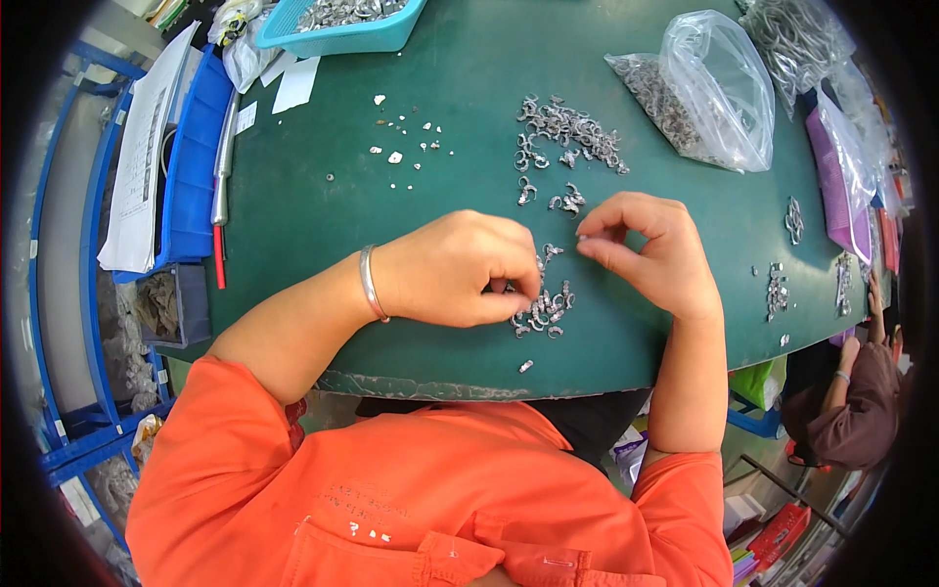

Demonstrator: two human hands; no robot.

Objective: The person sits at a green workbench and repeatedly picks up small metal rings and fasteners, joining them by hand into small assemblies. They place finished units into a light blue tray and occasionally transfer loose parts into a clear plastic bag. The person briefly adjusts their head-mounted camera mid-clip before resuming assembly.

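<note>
Small curved silver-grey metal pieces, like open rings, lie in groups on the green table. My left hand [458, 269], with a silver bangle [369, 284] at its wrist, is closed with curled fingers beside the near group of metal pieces [550, 311]. Whatever its fingertips hold is hidden. To the right, my right hand [650, 249] hovers with thumb and forefinger pinched; a tiny pale bit shows at their tips, too small to name. Farther off lie a bigger pile of the pieces [577, 132] and a few loose ones [567, 200]. One single piece [526, 367] sits close to the front edge.
A turquoise basket [337, 41] of metal pieces stands far left, and an open clear bag [719, 93] of them far right. White crumbs [395, 158] are scattered left of centre. A blue tray [201, 157] borders the left. Another person's hand [849, 354] shows at far right.
</note>
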